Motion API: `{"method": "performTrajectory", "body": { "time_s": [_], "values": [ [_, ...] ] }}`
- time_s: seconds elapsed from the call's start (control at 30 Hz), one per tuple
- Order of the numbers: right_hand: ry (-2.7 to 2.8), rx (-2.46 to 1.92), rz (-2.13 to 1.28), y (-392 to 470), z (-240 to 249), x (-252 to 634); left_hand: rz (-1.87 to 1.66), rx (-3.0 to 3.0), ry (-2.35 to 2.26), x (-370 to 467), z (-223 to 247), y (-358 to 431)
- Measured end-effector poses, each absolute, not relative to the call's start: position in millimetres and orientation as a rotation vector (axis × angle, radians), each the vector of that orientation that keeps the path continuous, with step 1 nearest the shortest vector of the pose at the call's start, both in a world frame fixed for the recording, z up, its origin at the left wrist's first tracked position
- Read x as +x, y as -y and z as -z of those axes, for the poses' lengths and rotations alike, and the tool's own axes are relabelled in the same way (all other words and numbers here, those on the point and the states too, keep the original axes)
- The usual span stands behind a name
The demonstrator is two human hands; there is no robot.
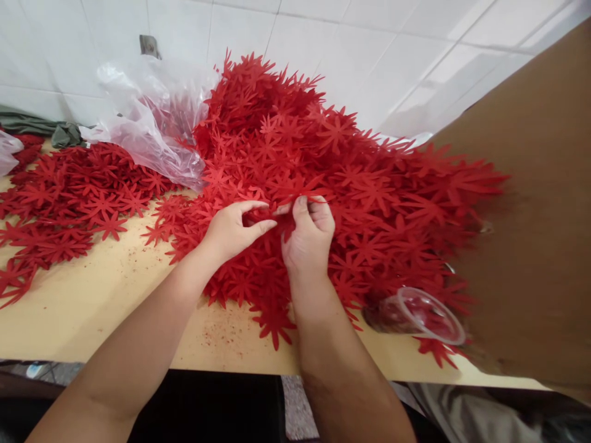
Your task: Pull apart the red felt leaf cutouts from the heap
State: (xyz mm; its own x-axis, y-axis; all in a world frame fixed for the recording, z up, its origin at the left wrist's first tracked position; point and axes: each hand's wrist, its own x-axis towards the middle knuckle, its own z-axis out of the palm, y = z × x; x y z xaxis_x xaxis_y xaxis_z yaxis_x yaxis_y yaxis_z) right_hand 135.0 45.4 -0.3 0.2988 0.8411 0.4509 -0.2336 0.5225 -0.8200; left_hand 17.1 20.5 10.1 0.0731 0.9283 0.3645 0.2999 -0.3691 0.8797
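A large heap of red flower-shaped cut-outs [272,144] with narrow pointed petals covers the middle of the table. Over its front part, my right hand [308,234] pinches a red flower cut-out [300,186] between thumb and fingers. Just to the left is my left hand [235,231], its thumb and forefinger apart and pointing toward the right hand. Red petals show behind the gap between those two fingers, and I see nothing gripped there. The lower part of the pinched cut-out is partly hidden by my right hand.
A clear plastic cup [415,317] lies on its side at the front right, by a brown cardboard panel [530,234]. Darker red cut-outs [87,184] spread across the left, beside a clear plastic bag [152,123]. White tiles [323,31] rise behind the wooden table [138,289].
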Motion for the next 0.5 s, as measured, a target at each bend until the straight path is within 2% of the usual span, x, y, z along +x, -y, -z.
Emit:
{"method": "performTrajectory", "body": {
  "time_s": [0.23,0.5],
  "values": [
    [0.971,-0.564,-1.1,-46.1,-1.3,138.8,-1.287,1.787,-1.204,22.2,-1.2,-22.2],
    [1.187,-0.678,-0.868,-41.8,7.1,127.8,-1.36,1.627,-1.273,22.9,3.1,-24.7]
  ]
}}
